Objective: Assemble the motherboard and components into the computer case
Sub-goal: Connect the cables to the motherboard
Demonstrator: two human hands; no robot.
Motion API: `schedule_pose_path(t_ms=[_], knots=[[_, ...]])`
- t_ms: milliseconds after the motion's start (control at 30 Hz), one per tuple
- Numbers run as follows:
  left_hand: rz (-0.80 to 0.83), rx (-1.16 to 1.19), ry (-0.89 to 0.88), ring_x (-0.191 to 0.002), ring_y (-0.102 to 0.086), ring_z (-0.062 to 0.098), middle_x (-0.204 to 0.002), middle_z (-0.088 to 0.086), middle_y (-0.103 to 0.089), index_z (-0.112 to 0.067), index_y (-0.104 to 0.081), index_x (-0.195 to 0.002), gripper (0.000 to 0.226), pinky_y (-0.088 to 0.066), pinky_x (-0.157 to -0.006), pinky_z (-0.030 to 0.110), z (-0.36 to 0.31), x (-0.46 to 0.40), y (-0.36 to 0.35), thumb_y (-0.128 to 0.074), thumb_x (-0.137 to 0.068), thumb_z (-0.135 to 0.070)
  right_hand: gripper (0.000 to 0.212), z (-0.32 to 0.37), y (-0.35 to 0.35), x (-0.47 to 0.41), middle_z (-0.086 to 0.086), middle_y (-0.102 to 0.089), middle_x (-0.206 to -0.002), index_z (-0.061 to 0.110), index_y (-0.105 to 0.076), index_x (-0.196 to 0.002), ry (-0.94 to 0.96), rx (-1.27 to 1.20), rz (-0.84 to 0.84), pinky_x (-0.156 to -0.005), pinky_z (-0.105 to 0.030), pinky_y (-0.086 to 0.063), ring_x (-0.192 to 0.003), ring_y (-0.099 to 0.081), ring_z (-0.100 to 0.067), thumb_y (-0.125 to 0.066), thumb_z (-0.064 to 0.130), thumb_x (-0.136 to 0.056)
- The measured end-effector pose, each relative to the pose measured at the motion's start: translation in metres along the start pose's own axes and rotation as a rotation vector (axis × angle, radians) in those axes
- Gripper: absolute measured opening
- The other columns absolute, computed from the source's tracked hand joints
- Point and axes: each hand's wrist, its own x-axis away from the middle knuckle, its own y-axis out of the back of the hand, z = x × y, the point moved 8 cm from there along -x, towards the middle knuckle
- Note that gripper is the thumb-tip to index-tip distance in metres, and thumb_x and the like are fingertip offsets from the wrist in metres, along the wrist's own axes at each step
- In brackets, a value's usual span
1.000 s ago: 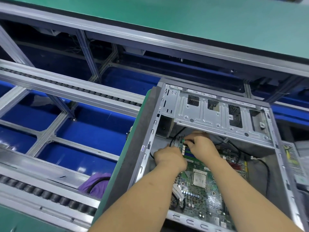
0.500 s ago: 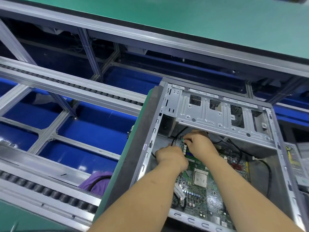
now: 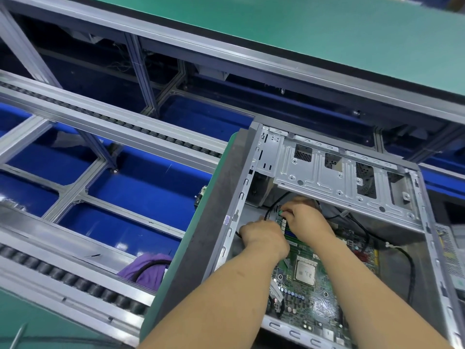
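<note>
Motherboard (image 3: 312,295) in one case (image 3: 221,197); two hands, left (image 3: 264,238), right (image 3: 305,217), curled, grasp unclear.

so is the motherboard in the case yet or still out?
In. The motherboard lies flat on the floor of the open computer case, below the drive cage. Both hands work at its far edge. Whether it is screwed down, cannot tell.

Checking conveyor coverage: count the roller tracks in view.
2: one roller track runs left of the computer case; the other roller track is nearer. More may be hidden.
</note>
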Motion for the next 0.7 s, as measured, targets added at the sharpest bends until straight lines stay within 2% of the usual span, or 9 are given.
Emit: schedule_pose_path(t_ms=[167,500,700], knots=[[0.006,-0.001,-0.003,-0.108,-0.058,0.029,-0.120,0.010,-0.061,-0.011,-0.053,-0.126,0.043,-0.044,-0.089,0.038,-0.0008,0.0008,0.0003,-0.051,-0.091,-0.035,0.027,-0.0036,-0.0002,0.0026,-0.006,-0.070,-0.122,0.017,-0.070,-0.126,-0.006,-0.075,-0.045,-0.088,-0.030,-0.051,-0.105,-0.065,-0.026,-0.055,0.023,-0.105],[-0.005,0.003,-0.007,-0.112,-0.056,0.030,-0.123,0.010,-0.060,-0.011,-0.052,-0.127,0.045,-0.042,-0.089,0.039,-0.0018,-0.0006,0.0001,-0.052,-0.090,-0.036,0.023,-0.0048,0.0008,0.0030,-0.007,-0.072,-0.111,0.016,-0.072,-0.120,-0.006,-0.097,-0.092,-0.086,-0.033,-0.053,-0.096,-0.066,-0.025,-0.057,0.023,-0.104],[0.006,0.003,-0.006,-0.114,-0.055,0.030,-0.126,0.010,-0.058,-0.011,-0.051,-0.129,0.046,-0.041,-0.091,0.040,-0.0019,0.0000,0.0002,-0.052,-0.090,-0.035,0.026,-0.0022,-0.0007,0.0017,-0.008,-0.071,-0.114,0.016,-0.070,-0.125,0.013,-0.060,-0.060,-0.087,-0.035,-0.054,-0.098,-0.067,-0.027,-0.055,0.023,-0.104]])
